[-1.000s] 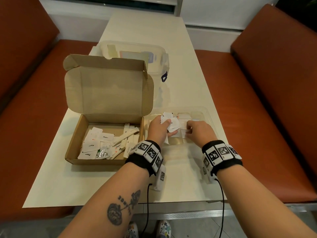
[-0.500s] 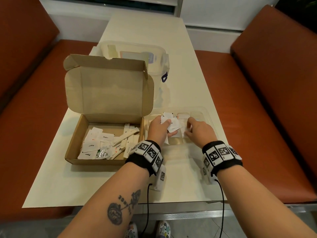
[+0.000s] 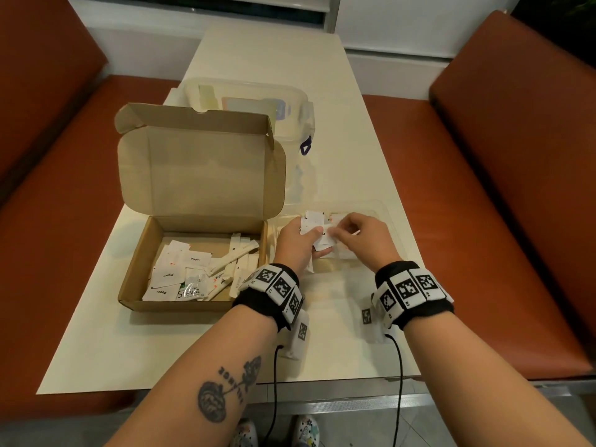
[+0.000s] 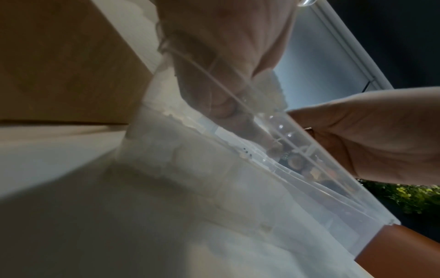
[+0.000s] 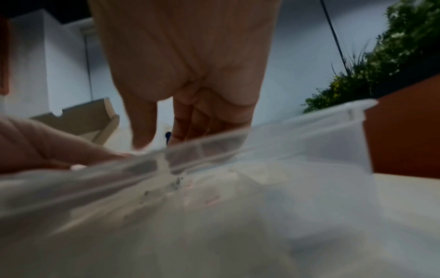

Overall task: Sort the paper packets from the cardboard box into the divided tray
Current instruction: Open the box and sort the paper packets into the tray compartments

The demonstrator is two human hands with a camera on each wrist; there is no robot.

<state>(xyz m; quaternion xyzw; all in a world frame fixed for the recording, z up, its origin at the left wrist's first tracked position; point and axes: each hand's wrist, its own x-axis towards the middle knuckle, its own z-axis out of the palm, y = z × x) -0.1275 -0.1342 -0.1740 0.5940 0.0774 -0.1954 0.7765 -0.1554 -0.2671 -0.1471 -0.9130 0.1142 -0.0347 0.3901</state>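
My left hand [image 3: 317,241] hovers over the clear divided tray [image 3: 388,217] and grips a fanned bundle of white paper packets [image 3: 312,221]. My right hand [image 3: 334,234] has come up against that bundle from the right, and its thumb and forefinger pinch one packet's edge. In the tray, under the hands, lie some packets [image 3: 345,253]. The open cardboard box [image 3: 135,269] to the left holds several loose packets [image 3: 190,259] and long sticks [image 3: 232,258]. In both wrist views the tray wall [image 4: 262,188] [image 5: 309,127] blurs the fingers.
The box lid [image 3: 200,175] stands upright behind the box. A clear lidded container [image 3: 251,101] with a blue latch sits farther back on the cream table [image 3: 338,150]. Orange bench seats [image 3: 483,188] flank the table on both sides.
My right hand was over the tray's middle compartments. It has moved left to the bundle in my left hand. My left hand has stayed put with the packets.
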